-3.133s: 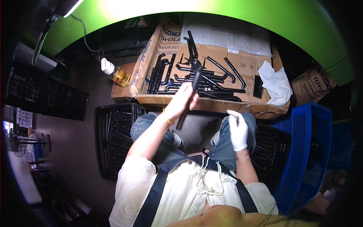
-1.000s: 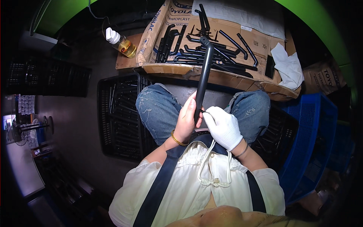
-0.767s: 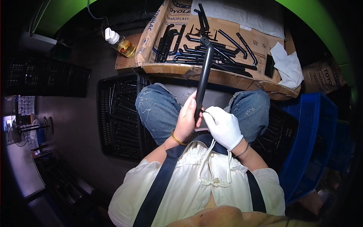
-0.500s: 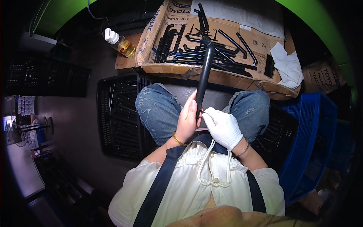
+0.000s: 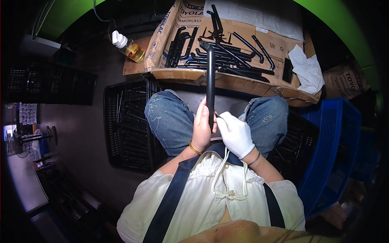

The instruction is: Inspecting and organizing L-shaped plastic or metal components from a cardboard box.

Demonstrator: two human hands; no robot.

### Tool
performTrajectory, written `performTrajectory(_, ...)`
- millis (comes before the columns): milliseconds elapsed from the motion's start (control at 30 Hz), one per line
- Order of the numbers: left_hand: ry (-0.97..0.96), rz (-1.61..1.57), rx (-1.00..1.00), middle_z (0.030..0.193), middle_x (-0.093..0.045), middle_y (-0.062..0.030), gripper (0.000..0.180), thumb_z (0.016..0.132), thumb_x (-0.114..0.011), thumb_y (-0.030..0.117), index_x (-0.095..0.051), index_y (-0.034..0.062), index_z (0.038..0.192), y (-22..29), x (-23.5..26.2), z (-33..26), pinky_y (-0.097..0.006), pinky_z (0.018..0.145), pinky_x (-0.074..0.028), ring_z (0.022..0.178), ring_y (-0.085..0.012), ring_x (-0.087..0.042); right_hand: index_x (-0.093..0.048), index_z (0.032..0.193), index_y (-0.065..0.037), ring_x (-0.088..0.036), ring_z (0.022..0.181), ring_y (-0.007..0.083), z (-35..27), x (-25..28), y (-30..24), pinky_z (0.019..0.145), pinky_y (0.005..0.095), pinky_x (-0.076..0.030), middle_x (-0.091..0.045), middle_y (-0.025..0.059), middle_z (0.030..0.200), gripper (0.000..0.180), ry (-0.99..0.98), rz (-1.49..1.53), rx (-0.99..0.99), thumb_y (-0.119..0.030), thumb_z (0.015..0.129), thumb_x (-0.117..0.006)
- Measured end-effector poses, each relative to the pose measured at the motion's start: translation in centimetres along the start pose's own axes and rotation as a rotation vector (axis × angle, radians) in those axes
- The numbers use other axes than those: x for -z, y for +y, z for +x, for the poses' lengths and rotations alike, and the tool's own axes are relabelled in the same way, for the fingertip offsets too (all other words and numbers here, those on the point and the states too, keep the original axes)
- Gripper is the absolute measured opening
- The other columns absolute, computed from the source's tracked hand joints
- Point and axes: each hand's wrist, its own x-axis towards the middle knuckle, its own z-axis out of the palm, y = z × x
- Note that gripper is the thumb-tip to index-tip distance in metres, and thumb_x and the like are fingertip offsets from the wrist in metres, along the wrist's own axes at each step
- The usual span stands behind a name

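Note:
My bare left hand is wrapped round the lower end of a long black plastic tube. The tube stands nearly straight away from me, and its jointed far end overlaps the cardboard box. Close against the tube's lower right side, my right hand, in a white knit glove, is closed in a pinch. A small dark tip shows at its fingers, too small to name. Beyond my knees, many similar black bent tubes lie in the shallow cardboard box.
A black crate of black parts stands left of my knees, another dark crate to the right. Blue crates sit farther right. A bottle of yellow liquid stands beside the box; a white cloth and a phone lie at its right edge.
The tube's far end has swung left, so it has gone from leaning right to nearly straight. Both hands stay close together at its lower end, the right slightly farther left.

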Motion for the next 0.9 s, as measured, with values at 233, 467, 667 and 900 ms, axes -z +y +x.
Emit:
performTrajectory(233,-0.167,0.476,-0.409,0.11,-0.058,-0.0065,0.05,0.094,-0.057,0.004,-0.034,0.0013,0.139,-1.8,-0.5,-0.5,-0.02,0.081,-0.046,0.094,-0.007,-0.056,-0.061,0.106,-0.001,-0.051,0.065,0.0054,2.2,-0.1,1.7,0.057,0.0245,-0.044,-0.06,0.001,0.076,0.028,0.122,0.58,-0.413,-0.019,0.088,-0.073)
performTrajectory(467,-0.428,-0.222,0.386,0.087,-0.051,-0.0033,0.027,0.105,-0.042,0.033,-0.042,0.0074,0.116,1.3,0.7,-0.3,-0.02,0.048,-0.039,0.06,-0.0073,-0.047,-0.064,0.117,-0.001,-0.04,0.062,-0.0003,2.8,1.9,3.1,0.053,0.017,-0.029,-0.054,-0.0056,0.075,0.026,-0.146,1.053,-0.595,-0.018,0.098,-0.058)
performTrajectory(667,-0.417,-0.326,0.392,0.091,-0.049,-0.0024,0.038,0.107,-0.037,0.03,-0.043,0.005,0.135,2.1,0.7,-0.1,-0.018,0.052,-0.035,0.062,-0.0058,-0.041,-0.06,0.104,0.0,-0.054,0.071,0.0168,2.1,1.3,4.7,0.065,0.0287,-0.043,-0.058,0.0058,0.08,0.021,0.04,0.518,-0.405,-0.019,0.1,-0.052)
performTrajectory(900,-0.309,-0.133,0.257,0.087,-0.053,-0.0028,0.043,0.108,-0.034,0.032,-0.039,0.0055,0.142,2.2,1.3,0.3,-0.019,0.05,-0.035,0.056,-0.0049,-0.041,-0.059,0.099,-0.003,-0.065,0.087,0.0382,0.0,3.2,1.2,0.073,0.0427,-0.051,-0.065,0.0192,0.088,0.012,0.004,0.319,-0.174,-0.012,0.096,-0.052)
